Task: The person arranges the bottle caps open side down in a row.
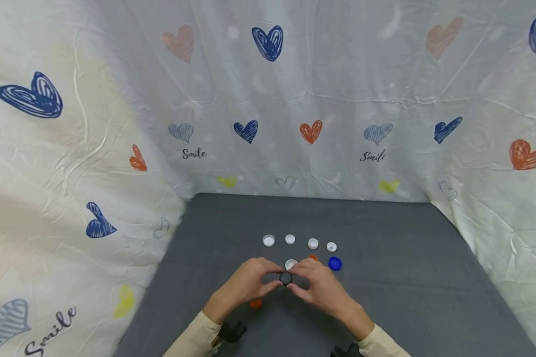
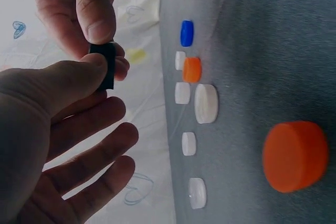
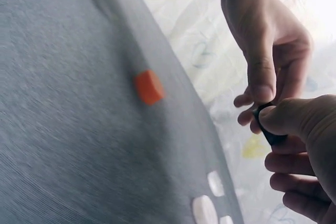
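A small black bottle cap (image 1: pixel 286 278) is held up between both hands, off the grey table. My left hand (image 1: pixel 250 281) pinches one side of it with thumb and forefinger; the other left fingers spread apart in the left wrist view. From the opposite side my right hand (image 1: pixel 320 287) pinches the same cap (image 3: pixel 269 124), its thumb lying over the edge. Just behind the hands lies a larger white cap (image 2: pixel 206 104), partly covered in the head view. An orange cap (image 1: pixel 256 303) rests on the table beside my left wrist.
Several white caps (image 1: pixel 268 240) form a row farther back on the grey tabletop (image 1: pixel 384 238). A blue cap (image 1: pixel 335 263) and a second orange cap (image 2: pixel 192 70) sit in front of that row, toward the right. A heart-printed cloth (image 1: pixel 286 99) hangs behind the table and along its sides.
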The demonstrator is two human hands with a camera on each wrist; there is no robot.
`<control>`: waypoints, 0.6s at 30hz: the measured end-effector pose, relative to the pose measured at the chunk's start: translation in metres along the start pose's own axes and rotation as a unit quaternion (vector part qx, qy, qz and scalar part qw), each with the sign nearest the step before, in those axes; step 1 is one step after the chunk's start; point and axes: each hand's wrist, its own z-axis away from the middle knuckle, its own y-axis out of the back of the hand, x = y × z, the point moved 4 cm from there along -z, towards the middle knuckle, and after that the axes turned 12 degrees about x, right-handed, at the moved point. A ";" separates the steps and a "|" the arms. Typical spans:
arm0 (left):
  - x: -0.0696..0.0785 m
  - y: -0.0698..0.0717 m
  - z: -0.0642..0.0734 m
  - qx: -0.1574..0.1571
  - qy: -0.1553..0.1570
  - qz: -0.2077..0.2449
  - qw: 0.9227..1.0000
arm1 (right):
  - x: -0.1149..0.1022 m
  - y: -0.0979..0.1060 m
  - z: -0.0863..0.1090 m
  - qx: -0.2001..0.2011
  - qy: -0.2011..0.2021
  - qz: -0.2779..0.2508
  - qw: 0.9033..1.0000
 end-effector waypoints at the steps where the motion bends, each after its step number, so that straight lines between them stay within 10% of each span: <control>1: 0.000 -0.001 0.002 -0.011 0.000 -0.005 1.000 | -0.001 -0.002 0.002 -0.007 -0.001 0.002 1.000; 18: -0.001 -0.026 0.036 -0.075 -0.048 -0.032 0.996 | -0.017 -0.034 0.036 -0.099 -0.044 0.004 0.994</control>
